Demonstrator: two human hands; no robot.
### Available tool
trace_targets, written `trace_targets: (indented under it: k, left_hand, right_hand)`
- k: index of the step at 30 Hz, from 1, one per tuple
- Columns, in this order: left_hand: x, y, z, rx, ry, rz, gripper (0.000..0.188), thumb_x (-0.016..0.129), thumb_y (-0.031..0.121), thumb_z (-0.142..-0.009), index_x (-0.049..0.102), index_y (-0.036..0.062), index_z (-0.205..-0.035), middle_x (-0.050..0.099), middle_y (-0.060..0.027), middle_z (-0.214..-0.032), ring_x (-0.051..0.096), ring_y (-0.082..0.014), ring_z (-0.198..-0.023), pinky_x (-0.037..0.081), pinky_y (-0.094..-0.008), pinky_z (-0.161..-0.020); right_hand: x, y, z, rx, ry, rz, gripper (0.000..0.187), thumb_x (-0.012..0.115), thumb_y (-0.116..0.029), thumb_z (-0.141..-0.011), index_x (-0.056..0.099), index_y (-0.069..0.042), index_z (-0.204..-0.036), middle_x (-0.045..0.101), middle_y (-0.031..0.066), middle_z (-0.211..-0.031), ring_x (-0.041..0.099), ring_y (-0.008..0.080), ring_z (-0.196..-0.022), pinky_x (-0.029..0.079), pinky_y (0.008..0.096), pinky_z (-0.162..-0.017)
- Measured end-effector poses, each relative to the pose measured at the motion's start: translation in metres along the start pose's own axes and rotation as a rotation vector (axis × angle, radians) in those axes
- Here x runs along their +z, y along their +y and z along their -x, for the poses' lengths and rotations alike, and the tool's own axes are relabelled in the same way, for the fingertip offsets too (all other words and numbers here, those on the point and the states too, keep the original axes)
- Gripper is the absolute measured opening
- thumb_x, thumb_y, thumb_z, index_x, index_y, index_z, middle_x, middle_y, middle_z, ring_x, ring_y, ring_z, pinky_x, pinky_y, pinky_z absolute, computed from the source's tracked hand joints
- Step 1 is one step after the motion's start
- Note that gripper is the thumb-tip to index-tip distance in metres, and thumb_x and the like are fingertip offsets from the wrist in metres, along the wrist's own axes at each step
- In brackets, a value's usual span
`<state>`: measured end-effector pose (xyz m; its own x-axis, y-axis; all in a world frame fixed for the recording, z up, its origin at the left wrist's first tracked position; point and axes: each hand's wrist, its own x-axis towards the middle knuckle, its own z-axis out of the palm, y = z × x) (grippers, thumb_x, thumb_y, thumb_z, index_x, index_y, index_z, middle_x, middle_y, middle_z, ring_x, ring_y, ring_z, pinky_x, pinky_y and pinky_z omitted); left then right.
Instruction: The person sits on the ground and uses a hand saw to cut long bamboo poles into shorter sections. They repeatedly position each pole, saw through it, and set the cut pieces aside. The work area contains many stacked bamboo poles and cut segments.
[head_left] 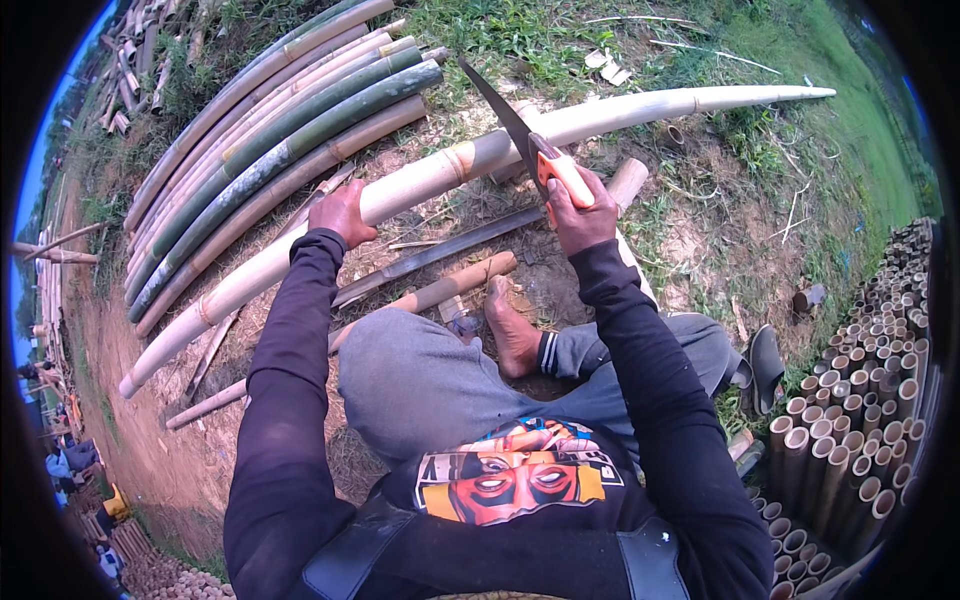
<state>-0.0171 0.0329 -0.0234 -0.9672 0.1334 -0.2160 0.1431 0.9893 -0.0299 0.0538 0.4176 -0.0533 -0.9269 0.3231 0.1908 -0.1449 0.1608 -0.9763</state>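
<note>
A long pale bamboo pole (420, 183) lies across in front of me, bending with the lens, from the left up to the far right. My left hand (343, 214) is closed around it left of the middle. In my right hand (583, 212) is a handsaw (508, 118) with an orange and white handle, gripped firmly. Its dark blade slants up to the left across the pole, near a node. Whether the teeth touch the pole, I cannot tell.
Several green and brown bamboo poles (285, 150) lie stacked at the far left. A dark split length (440, 257) and a brown pole (430, 296) are before my bare foot (512, 335). Cut bamboo tubes (840, 440) stand bundled at right, beyond a sandal (766, 370).
</note>
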Motion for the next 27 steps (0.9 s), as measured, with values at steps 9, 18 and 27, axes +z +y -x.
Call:
trace_targets:
  k: [9,18,27]
  left_hand:
    - [0.013,-0.008,-0.002,0.028,0.023,0.010,0.083,0.091,0.032,-0.067,0.053,0.0123,-0.138,0.073,-0.0177,-0.124,0.072,-0.0384,-0.112,0.059,-0.0502,-0.095]
    - [-0.002,0.002,0.001,0.009,-0.008,-0.005,0.082,0.092,0.035,-0.067,0.056,0.0114,-0.136,0.072,-0.0185,-0.126,0.072,-0.0382,-0.114,0.058,-0.0483,-0.098]
    - [0.011,-0.005,-0.003,0.029,0.026,0.026,0.086,0.093,0.034,-0.067,0.054,0.0110,-0.140,0.072,-0.0185,-0.124,0.072,-0.0373,-0.114,0.058,-0.0482,-0.096]
  right_hand:
    - [-0.099,-0.057,0.141,0.052,-0.024,-0.057,0.042,0.071,0.000,-0.097,0.062,0.012,-0.136,0.073,0.0190,-0.127,0.072,0.0234,-0.116,0.056,0.0356,-0.101]
    - [-0.013,-0.001,0.005,0.004,-0.040,0.040,0.036,0.077,-0.011,-0.096,0.070,0.004,-0.128,0.077,0.0153,-0.109,0.074,0.0181,-0.095,0.058,0.0329,-0.085]
    - [-0.095,-0.062,0.131,0.128,-0.004,0.020,0.041,0.072,0.000,-0.095,0.063,0.011,-0.134,0.073,0.0202,-0.125,0.075,0.0251,-0.110,0.059,0.0355,-0.097]
